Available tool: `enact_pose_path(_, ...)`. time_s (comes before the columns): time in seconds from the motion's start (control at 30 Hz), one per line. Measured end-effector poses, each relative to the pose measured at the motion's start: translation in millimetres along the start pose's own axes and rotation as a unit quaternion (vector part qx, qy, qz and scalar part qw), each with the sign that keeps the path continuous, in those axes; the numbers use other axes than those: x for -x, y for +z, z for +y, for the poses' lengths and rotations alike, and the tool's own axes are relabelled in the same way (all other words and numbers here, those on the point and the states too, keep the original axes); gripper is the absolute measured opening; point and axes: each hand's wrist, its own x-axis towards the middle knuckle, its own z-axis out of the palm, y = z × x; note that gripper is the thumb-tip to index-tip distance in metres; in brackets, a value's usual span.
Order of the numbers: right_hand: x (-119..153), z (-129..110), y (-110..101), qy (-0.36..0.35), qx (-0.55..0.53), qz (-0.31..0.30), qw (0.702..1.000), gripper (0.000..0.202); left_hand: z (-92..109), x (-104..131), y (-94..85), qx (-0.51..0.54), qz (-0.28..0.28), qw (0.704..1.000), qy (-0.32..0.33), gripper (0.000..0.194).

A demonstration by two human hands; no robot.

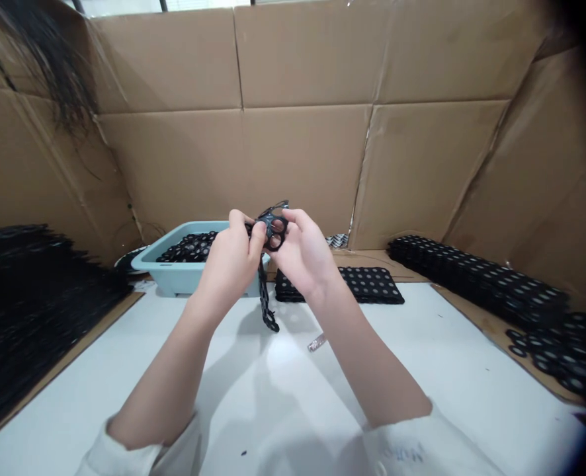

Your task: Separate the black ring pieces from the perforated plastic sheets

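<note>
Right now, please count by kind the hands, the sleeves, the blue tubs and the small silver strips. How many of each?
Hands: 2 (left hand, right hand)
Sleeves: 2 (left sleeve, right sleeve)
Blue tub: 1
Silver strip: 1
Total: 6

From our spot at the table, the basin sits at 11 o'clock w/ a heap of ring pieces in it. Flat stack is approx 1 o'clock, R of the basin. We've got the long stack at 2 o'clock, loose pieces at its near end, both on cardboard. Big pile: 10 o'clock. Small strip lies b/w us & the flat stack. Cardboard wall stands behind at 12.
</note>
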Motion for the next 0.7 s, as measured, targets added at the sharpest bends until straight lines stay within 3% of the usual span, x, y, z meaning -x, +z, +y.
enact_pose_path(0.13, -2.6, 4.0, -3.2, -0.007, 0.041, 0.053, 0.998, 0.01, 4.2, 0.7, 3.8, 0.032, -0.011, 0.999, 0.003, 0.023)
enact_pose_path(0.27, -7.8, 8.1, -7.0, -0.017, 0.053, 0.072, 0.996, 0.011, -3.8, -5.9, 4.8, 0.15, -0.005, 0.988, -0.041, 0.018)
enact_pose_path(0.33, -8.4, 9.2, -6.0, -0.033, 0.05, 0.047, 0.997, 0.011, -9.7, -10.4, 3.3, 0.258, -0.036, 0.961, -0.094, 0.017)
enact_pose_path(0.47, -6.1, 8.9, -1.3, -0.041, 0.023, 0.023, 0.999, 0.012, -13.7, -14.9, -0.9, 0.431, -0.078, 0.877, -0.196, 0.015)
enact_pose_path(0.6, -4.8, 6.3, 0.1, -0.026, 0.007, 0.026, 0.999, 0.014, -13.1, -16.4, -3.6, 0.495, -0.081, 0.836, -0.223, 0.013)
enact_pose_path(0.7, -5.5, 6.1, -1.0, -0.019, -0.007, 0.016, 1.0, 0.013, -16.2, -18.7, -5.1, 0.523, -0.118, 0.813, -0.227, 0.014)
